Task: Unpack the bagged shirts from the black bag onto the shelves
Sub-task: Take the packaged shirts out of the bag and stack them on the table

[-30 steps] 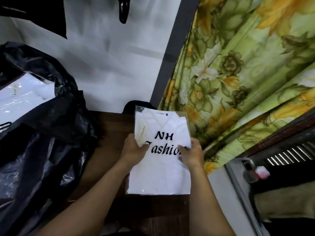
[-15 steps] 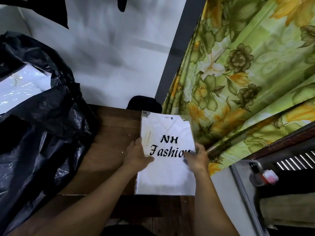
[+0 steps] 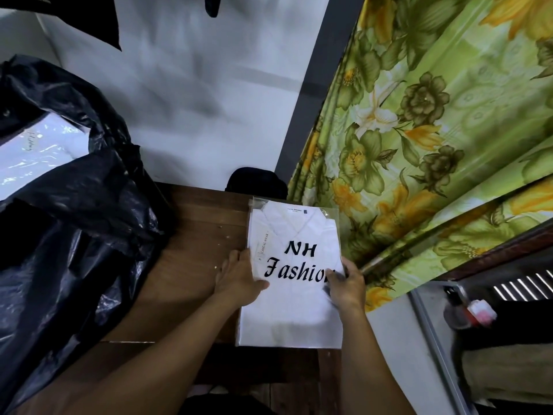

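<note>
Fingers [image 3: 235,260] of the left hand [image 3: 239,280] run up the left edge of a white folded shirt in a clear plastic bag [image 3: 294,313], and the thumb lies across its top face, so this hand pinches that edge. The right hand [image 3: 347,287] grasps the opposite edge the same way: its thumb covers the last letter of the black "NH Fashion" print and its fingers curl round the right side.

The packet lies flat on a brown wooden shelf [image 3: 191,253], collar end away from the person, near end at the shelf's front edge. A large crumpled black plastic bag [image 3: 77,241] sits on the left of the same board, well apart from the packet. Its open mouth shows more white bagged shirts [image 3: 39,151] inside.

A green and yellow flowered curtain [image 3: 434,130] hangs just to the right of the packet, against a white wall [image 3: 194,100]. A dark rounded object [image 3: 257,182] sits just behind the packet's far end.
</note>
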